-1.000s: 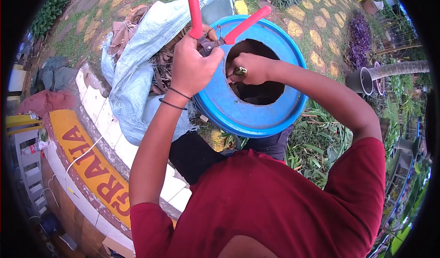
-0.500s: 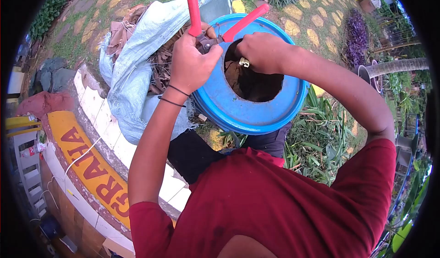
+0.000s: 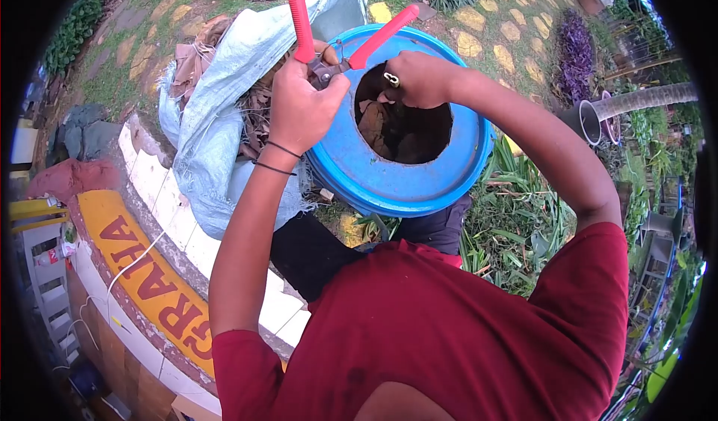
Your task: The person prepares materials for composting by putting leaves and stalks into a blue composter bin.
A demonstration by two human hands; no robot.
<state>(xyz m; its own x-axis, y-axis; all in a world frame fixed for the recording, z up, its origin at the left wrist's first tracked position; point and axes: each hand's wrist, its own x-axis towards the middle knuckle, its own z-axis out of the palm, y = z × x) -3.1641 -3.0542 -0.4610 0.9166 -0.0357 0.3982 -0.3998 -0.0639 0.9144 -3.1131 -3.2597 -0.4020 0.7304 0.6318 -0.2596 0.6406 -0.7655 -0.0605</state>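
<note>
My left hand (image 3: 305, 105) is closed around the pivot end of a pair of pruning shears (image 3: 324, 71). Their two red handles point up and stand spread apart. Over the round opening of a blue barrel (image 3: 407, 189), my right hand (image 3: 422, 78) is bent with its fingers curled down into the hole. A gold-coloured ring-like piece (image 3: 391, 79) shows at its fingers. Whatever those fingertips pinch is hidden or too small to name. Brown dry leaves (image 3: 372, 126) are visible inside the dark opening.
A pale blue woven sack (image 3: 217, 114) with dry leaves (image 3: 258, 111) lies left of the barrel. A curved white-tiled edge (image 3: 161, 185) and a yellow lettered band (image 3: 149, 271) run at lower left. Plants (image 3: 516, 211) grow on the right, and stepping stones (image 3: 470, 45) lie behind.
The view has shifted slightly, moving both hands and the shears a little left in the picture. My right hand has turned slightly at the opening; my left hand keeps its hold.
</note>
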